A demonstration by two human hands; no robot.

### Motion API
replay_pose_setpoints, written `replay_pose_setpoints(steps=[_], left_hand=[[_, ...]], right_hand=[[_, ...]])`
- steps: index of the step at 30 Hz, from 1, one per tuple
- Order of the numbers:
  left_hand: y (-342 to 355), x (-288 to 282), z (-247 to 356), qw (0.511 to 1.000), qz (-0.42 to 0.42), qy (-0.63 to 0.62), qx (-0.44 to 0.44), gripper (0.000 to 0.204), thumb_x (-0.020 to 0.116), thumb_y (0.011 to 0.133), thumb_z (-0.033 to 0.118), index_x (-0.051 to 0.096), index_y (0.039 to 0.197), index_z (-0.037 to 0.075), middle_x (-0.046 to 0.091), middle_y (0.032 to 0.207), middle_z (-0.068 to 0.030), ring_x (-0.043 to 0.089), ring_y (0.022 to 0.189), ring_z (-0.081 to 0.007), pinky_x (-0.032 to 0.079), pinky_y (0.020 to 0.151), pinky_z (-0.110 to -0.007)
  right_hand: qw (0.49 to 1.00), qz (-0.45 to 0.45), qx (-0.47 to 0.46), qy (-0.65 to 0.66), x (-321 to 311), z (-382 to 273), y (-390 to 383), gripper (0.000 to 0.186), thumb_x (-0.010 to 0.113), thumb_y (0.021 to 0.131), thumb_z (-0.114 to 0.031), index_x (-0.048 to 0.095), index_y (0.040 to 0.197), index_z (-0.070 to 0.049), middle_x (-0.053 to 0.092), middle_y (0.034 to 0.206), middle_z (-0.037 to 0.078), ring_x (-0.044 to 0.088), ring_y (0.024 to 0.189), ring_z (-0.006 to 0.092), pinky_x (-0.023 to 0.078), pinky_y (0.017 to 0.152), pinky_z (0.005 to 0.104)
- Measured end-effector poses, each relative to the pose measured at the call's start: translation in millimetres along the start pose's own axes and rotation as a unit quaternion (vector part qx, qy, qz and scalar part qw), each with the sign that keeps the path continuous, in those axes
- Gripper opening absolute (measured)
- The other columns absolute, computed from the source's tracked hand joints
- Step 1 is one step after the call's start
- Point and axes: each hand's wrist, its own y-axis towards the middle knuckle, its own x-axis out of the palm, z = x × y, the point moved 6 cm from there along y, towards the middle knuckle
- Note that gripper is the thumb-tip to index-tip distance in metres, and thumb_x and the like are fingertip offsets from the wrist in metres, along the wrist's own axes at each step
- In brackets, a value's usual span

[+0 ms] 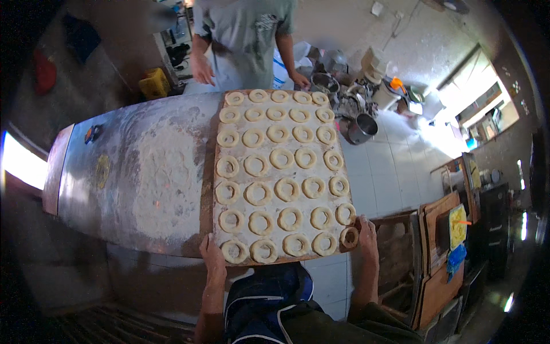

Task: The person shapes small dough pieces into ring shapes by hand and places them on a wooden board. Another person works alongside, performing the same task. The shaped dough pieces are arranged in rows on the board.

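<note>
Board [274, 206] of dough rings [278, 190], seven rows of five; table's right end, edges in both hands.
Left hand [213, 254]: closed at the near left corner; right hand [367, 235]: closed at the near right; fingertips beneath hidden from my remote view. Handling, as I judge it: both corners at one height, slow and level, minding the corner ring nearest the right hand, lest rings slide together. Whether the table [109, 137] bears the board, I cannot tell. Surface: grey, worn, with a broad patch of flour [167, 178]. Room: co-worker [246, 49] in a grey shirt, one hand near the far edge; pale tiled floor [395, 172]; metal pot [362, 129]; yellow container [153, 84].
</note>
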Motion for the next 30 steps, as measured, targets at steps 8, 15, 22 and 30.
replay_pose_setpoints(steps=[8,15,22,30], left_hand=[[-22,8,33,0.979,0.061,0.138,0.135,0.032,0.046,0.094,0.020,0.069,0.103,0.000,0.067,0.108,-0.0212,0.062,0.102,-0.0370,0.047,0.091,-0.045],[-56,-3,22,0.973,0.091,0.102,0.186,0.038,0.042,0.095,0.029,0.067,0.096,-0.001,0.068,0.098,-0.0249,0.062,0.095,-0.0462,0.046,0.083,-0.049],[-130,22,-79,0.973,0.187,-0.002,0.138,0.040,0.044,0.097,0.031,0.066,0.108,0.000,0.066,0.093,-0.0268,0.062,0.094,-0.0461,0.046,0.084,-0.050],[-292,125,-195,0.819,0.503,0.186,0.207,0.031,0.057,0.091,0.025,0.063,0.114,0.004,0.065,0.108,-0.0192,0.061,0.086,-0.0388,0.049,0.079,-0.045]], right_hand=[[0.970,-0.085,0.025,0.225,6,38,46,0.093,0.029,0.092,-0.076,0.035,0.145,0.000,0.045,0.140,0.021,0.050,0.123,0.0337,0.042,0.103,0.0517],[0.946,-0.144,-0.038,0.287,-4,49,73,0.078,0.027,0.098,-0.066,0.046,0.138,-0.003,0.051,0.134,0.021,0.051,0.122,0.0356,0.038,0.106,0.0546],[0.937,-0.188,-0.033,0.291,-20,67,174,0.081,0.035,0.091,-0.072,0.050,0.134,-0.005,0.063,0.113,0.014,0.055,0.087,0.0272,0.035,0.078,0.0392],[0.856,-0.502,0.071,0.099,39,86,266,0.068,0.040,0.097,-0.060,0.053,0.130,-0.002,0.067,0.096,0.010,0.055,0.064,0.0200,0.044,0.048,0.0302]])
